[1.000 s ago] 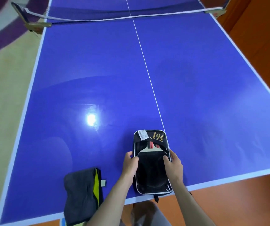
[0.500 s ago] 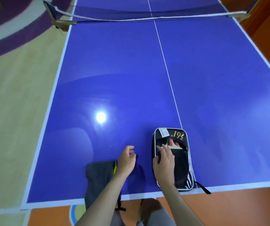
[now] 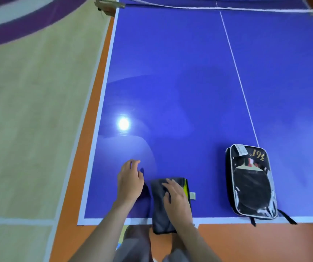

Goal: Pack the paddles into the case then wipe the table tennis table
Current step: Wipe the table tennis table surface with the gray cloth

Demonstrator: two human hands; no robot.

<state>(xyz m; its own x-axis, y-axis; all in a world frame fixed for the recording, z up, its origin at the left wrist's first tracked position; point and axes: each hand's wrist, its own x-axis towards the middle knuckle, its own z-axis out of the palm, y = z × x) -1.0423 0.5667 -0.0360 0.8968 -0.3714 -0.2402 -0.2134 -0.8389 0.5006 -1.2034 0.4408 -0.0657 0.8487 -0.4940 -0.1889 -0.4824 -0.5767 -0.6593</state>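
Case (image 3: 251, 181): packed, lower right of table (image 3: 170, 82). Cloth (image 3: 160, 203): bottom centre, overhanging near edge. Right hand (image 3: 176, 197): spread fingers resting on it. Left hand (image 3: 130, 181): loosely curled, empty. Advice: gather cloth fully before wiping.

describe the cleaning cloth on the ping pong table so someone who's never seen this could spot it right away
Start at the blue table tennis table and follow its near white edge. The folded dark grey cloth with a yellow-green strip and a small white tag lies there, overhanging that edge, under the right hand, with the left hand beside it. Unlike the black zipped paddle case with a clear window to its right, it is soft and flat.
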